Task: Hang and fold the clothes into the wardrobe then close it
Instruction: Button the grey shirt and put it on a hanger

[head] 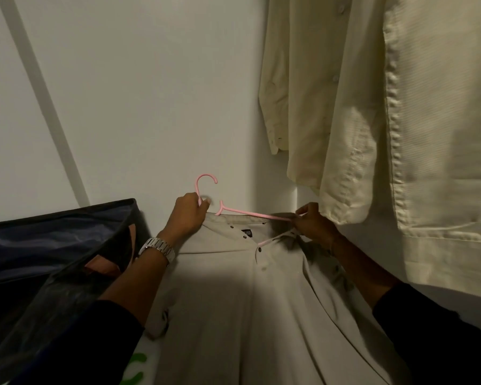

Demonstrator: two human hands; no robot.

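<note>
Two hands busy: my left hand (188, 211) grips the pink hanger (242, 212) neck, my right hand (313, 222) pinches its arm at the beige shirt (233, 287) collar, near centre. Risk: the shoulder slips off if I tilt.

One pink hanger (250, 213). Three shirts: one beige shirt (233, 301) below the hanger, and two cream shirts to its upper right, one (303, 93) behind the other (439, 134). One dark storage bag (53, 245) to its left. One wristwatch (157, 248).
</note>
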